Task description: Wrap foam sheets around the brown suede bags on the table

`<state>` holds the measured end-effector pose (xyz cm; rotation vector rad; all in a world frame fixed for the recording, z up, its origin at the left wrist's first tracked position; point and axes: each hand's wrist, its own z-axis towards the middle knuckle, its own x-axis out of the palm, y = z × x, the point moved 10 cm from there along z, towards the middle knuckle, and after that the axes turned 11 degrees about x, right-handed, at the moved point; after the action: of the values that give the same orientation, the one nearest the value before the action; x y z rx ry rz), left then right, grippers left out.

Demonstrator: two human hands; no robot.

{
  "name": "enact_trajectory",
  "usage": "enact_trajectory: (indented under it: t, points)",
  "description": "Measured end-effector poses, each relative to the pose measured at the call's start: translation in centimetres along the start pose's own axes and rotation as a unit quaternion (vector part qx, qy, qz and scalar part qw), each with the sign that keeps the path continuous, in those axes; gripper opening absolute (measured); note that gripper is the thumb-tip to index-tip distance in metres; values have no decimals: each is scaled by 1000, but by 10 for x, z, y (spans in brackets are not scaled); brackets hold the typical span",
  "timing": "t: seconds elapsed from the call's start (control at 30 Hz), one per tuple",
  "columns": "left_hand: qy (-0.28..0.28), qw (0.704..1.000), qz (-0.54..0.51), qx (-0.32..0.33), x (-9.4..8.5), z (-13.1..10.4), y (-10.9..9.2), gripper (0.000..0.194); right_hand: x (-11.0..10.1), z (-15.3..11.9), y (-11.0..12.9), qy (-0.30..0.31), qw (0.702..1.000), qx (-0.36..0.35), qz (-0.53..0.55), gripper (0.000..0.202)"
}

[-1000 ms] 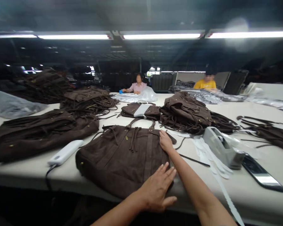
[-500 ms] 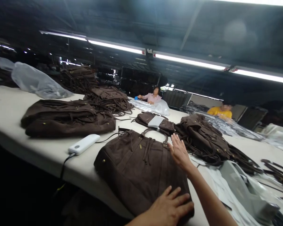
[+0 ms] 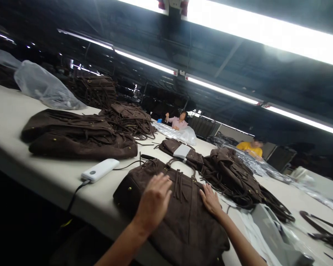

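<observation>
A dark brown handbag (image 3: 180, 218) lies on the table close in front of me, its two handles and hanging tassel at the far side. Over its left part is my left hand (image 3: 154, 197), fingers stretched out; whether it touches the fabric or hovers I cannot tell. My right hand (image 3: 211, 199) lies flat along the bag's upper right edge, fingers extended. Just beyond the handles sits a smaller folded brown bag (image 3: 169, 146) with a pale wrap (image 3: 182, 151) around it.
A white power bank (image 3: 100, 170) with a cable lies left of the handbag. Stacked brown bags (image 3: 80, 135) fill the left, more brown bags (image 3: 233, 177) the right. A grey plastic bin (image 3: 272, 229) stands at the right. Two people (image 3: 179, 121) are across the table (image 3: 5, 114).
My left hand has moved from the bag's lower right part up and left over its left part. My right hand has shifted slightly down on the upper right edge. The view has tilted.
</observation>
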<state>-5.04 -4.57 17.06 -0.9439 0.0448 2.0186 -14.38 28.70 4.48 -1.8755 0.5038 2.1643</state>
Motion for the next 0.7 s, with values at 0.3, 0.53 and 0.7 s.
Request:
enact_trajectory:
  t: [0.3,0.53,0.7]
  points:
    - [93,928,266,-243,-41,-31,104,23,-71,-29,177,79,948,-307,26,41]
    - [-71,956,227,-172,-33,-55,96,18,-71,-39,306,9,908,-417,25,60]
    - [-165,949,212,-162,-43,-70,98,20,-37,-12,336,33,913,-406,26,44]
